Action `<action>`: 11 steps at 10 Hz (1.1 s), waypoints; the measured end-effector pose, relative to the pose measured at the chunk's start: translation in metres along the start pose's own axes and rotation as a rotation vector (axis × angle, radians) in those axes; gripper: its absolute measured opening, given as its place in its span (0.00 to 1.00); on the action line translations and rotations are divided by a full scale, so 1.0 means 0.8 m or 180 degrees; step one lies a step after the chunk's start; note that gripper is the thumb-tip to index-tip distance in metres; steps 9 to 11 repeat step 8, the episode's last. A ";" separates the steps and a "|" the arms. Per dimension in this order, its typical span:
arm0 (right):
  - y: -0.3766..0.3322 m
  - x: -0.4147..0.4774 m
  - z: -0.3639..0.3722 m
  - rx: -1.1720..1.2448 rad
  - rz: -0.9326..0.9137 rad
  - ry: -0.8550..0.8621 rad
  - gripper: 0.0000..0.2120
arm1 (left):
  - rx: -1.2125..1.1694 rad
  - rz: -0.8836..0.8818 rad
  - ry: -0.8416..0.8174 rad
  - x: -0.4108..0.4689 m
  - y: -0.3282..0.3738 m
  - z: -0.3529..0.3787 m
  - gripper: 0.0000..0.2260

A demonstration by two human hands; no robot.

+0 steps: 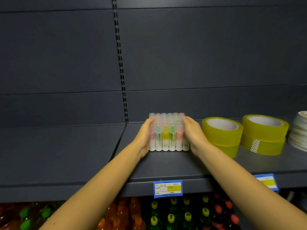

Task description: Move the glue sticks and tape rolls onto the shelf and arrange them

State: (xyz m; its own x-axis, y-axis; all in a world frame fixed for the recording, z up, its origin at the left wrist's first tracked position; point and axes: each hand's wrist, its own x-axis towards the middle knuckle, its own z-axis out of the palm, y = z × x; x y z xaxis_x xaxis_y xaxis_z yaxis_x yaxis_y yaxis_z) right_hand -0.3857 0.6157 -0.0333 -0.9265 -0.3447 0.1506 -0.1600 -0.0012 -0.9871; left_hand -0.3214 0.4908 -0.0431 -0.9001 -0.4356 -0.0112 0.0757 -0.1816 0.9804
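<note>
Glue sticks point(167, 135) stand in a tight block on the dark shelf point(166, 165), near its left end and a bit back from the front edge. Each stick stands straight up, its long way going up and down, with a cloudy cap on top. The front row shows pink, green and yellow. The rows behind are hard to tell apart.

Under the shelf are blurry bottles point(171, 213) with coloured caps. Right of the block sit yellow tape rolls point(222, 135) in two piles of two, lying flat with their holes facing up. A white pile point(299, 131) at the far right is cut off by the edge.

The left hand point(144, 138) lies flat on the block's left side and the right hand point(194, 138) on its right side, fingers mostly straight, pressing in. A blue price tag point(168, 189) hangs on the front edge, and its writing is too blurry to read.
</note>
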 end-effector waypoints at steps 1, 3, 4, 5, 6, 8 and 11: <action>0.003 -0.006 0.002 0.0213 0.0029 -0.0034 0.15 | 0.0060 0.0009 -0.0009 -0.010 -0.004 -0.003 0.17; 0.010 -0.030 0.009 0.0347 -0.0019 -0.0237 0.15 | -0.0154 -0.0010 0.0025 -0.041 -0.011 -0.016 0.16; 0.012 -0.036 0.011 0.0286 -0.0114 -0.0191 0.15 | -0.0171 0.0103 0.0070 -0.053 -0.010 -0.016 0.18; 0.009 -0.042 0.009 0.0159 -0.0148 -0.0222 0.17 | -0.0123 0.0214 0.0058 -0.059 -0.007 -0.014 0.18; 0.010 -0.056 -0.002 0.0024 -0.0102 -0.0387 0.23 | -0.0078 0.0322 0.0072 -0.069 -0.004 -0.013 0.20; -0.023 -0.119 -0.078 0.0241 -0.1779 -0.0515 0.20 | 0.0553 0.1683 0.0685 -0.089 0.025 0.007 0.19; -0.023 -0.119 -0.078 0.0241 -0.1779 -0.0515 0.20 | 0.0553 0.1683 0.0685 -0.089 0.025 0.007 0.19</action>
